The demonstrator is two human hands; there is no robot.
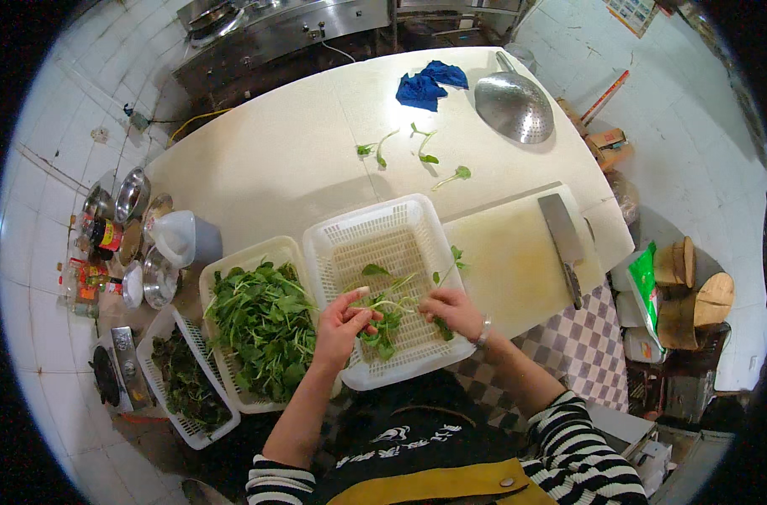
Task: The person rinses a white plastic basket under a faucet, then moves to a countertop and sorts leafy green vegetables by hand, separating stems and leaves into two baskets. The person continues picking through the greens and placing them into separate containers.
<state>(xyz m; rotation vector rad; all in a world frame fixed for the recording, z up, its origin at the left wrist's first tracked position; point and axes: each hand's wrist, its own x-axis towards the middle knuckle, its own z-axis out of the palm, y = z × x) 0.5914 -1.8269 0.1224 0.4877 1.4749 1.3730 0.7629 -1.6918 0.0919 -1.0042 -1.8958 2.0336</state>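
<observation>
Both hands are over a white plastic basket (370,379) with slotted sides. My left hand (342,325) pinches pale stems of leafy greens (393,297) between thumb and fingers. My right hand (454,312) is closed on a green sprig (457,255), whose leaves stick out above and below the fist. A few leaves (383,341) hang or lie between the hands, low in the basket; which of them are held is unclear. Left of this basket, a cream basket (210,309) is heaped with leafy greens (263,328).
A cutting board (497,265) bearing a cleaver (563,233) adjoins the basket on the right. Loose sprigs (426,148), blue cloths (421,91) and a perforated metal ladle (514,106) lie farther back. Dark greens fill another basket (228,429) at left, near bowls (132,192) and bottles.
</observation>
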